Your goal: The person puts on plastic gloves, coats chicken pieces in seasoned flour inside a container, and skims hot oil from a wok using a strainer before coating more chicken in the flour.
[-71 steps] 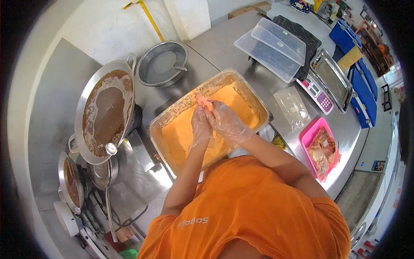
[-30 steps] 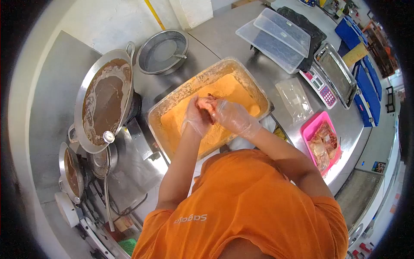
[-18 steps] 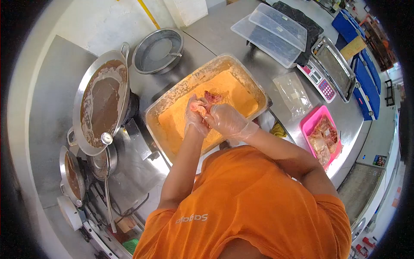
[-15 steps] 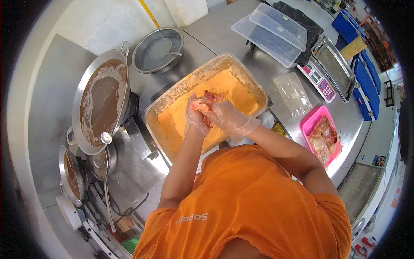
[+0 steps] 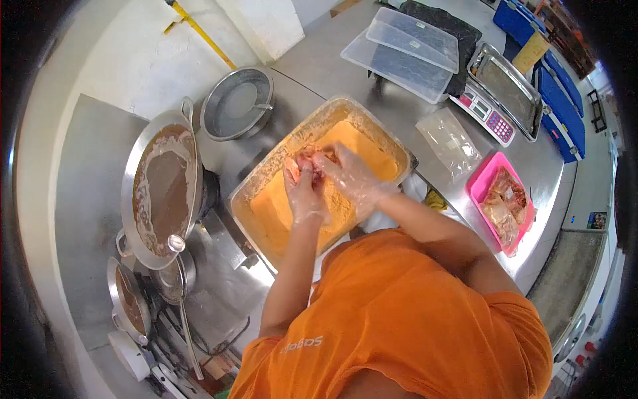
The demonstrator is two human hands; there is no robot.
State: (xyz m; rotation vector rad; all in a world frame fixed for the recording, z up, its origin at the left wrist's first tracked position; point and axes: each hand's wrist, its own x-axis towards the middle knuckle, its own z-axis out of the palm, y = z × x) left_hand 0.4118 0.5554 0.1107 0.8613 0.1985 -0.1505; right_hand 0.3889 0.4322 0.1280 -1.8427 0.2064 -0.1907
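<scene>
Down over the deep metal tray [image 5: 284,155] at the near edge of the worktop [image 5: 392,123], both hands are right in there, sleeved in clear plastic gloves! The left hand [image 5: 306,199] is half closed, cupped with its fingers curled against the raw meat [image 5: 308,159]. Facing it comes the right hand [image 5: 355,177], fingers bent, fingertips on the meat from the other side. Narrow gap between the two, and it's filled with pink and red flesh! One piece or several? Cannot call it, the fingers cover too much. The meat sits above the orange powder [image 5: 269,209], roughly midway along the tray's far-left wall and inside the rim; whether it touches the powder, I can't tell.

Out to the right, a pink tray [image 5: 481,179] lies near the worktop's right edge, loaded with bagged pieces [image 5: 508,203]. Between the two trays, a clear plastic bag [image 5: 448,143] lies flat, with a scale [image 5: 488,118] just beyond. Off the metal tray's far-left side stands a round metal bowl [image 5: 232,100], and over on the left, a big wok [image 5: 128,193] holds brown liquid [image 5: 166,193]!
</scene>
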